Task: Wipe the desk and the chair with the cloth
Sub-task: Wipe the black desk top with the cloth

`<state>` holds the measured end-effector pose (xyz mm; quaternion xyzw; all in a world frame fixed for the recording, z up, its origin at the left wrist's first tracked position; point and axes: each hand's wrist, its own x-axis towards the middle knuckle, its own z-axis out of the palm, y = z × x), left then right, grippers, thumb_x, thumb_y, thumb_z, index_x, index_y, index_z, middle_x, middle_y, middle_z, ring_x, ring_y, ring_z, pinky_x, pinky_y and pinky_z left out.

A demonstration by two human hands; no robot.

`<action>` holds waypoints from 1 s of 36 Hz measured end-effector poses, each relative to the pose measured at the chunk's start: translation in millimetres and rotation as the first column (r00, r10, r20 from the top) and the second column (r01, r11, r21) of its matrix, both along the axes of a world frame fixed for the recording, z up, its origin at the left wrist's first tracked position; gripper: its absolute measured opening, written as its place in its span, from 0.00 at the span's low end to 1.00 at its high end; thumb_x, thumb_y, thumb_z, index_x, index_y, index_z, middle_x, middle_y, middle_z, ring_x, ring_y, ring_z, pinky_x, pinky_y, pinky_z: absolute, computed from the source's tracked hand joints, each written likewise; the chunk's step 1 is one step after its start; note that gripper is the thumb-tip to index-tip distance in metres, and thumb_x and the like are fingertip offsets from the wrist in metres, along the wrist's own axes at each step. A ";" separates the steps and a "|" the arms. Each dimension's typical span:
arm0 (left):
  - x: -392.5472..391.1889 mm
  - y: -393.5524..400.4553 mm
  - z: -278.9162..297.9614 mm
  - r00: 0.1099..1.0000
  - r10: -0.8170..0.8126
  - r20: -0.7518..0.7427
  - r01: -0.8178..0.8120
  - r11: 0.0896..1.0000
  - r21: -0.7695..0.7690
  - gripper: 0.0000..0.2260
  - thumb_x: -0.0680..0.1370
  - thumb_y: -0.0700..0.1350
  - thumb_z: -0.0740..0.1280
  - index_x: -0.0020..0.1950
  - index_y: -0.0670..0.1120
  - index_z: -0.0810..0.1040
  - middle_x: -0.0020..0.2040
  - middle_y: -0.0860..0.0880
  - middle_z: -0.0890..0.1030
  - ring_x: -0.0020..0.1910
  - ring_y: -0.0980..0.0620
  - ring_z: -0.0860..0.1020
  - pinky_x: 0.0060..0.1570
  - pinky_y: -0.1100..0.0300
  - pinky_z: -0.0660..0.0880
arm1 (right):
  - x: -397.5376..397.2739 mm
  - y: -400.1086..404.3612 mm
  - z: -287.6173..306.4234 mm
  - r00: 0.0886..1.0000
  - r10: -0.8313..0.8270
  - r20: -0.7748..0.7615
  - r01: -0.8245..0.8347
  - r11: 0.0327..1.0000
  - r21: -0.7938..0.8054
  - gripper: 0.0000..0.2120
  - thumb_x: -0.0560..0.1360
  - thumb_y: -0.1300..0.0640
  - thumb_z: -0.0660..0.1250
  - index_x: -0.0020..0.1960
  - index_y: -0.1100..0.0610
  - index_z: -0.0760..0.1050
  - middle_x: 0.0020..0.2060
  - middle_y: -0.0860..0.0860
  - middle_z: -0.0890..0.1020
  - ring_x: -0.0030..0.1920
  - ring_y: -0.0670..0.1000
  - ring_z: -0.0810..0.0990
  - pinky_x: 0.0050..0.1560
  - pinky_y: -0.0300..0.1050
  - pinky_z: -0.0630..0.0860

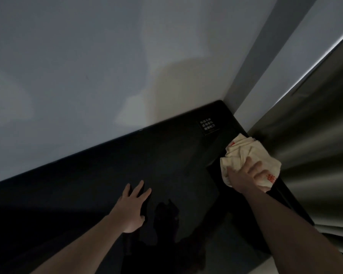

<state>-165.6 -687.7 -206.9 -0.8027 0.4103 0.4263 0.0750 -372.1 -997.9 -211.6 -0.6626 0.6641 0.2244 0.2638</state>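
A glossy black desk [99,184] runs along a pale wall into the right corner. A bunched cream cloth [246,153] with red print lies on the desk's right end, near the curtain. My right hand [246,177] lies on top of the cloth, pressing it against the desk, fingers curled into the fabric. My left hand [132,208] rests flat on the desk top nearer the middle, fingers spread and straight, holding nothing. No chair is in view.
A small dark label with white characters [208,125] is stuck near the desk's back right corner. A grey-brown curtain [313,155] hangs just right of the desk. The pale wall [87,66] backs the desk. The room is dim.
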 end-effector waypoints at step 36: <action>51.4 294.1 34.8 0.996 0.071 0.054 -0.077 0.991 0.108 0.39 0.82 0.48 0.66 0.84 0.56 0.43 0.83 0.53 0.33 0.83 0.43 0.40 0.80 0.46 0.57 | 69.4 323.4 0.9 0.944 0.325 0.051 -0.327 0.944 0.039 0.42 0.79 0.33 0.48 0.76 0.47 0.22 0.74 0.54 0.22 0.75 0.63 0.24 0.72 0.74 0.36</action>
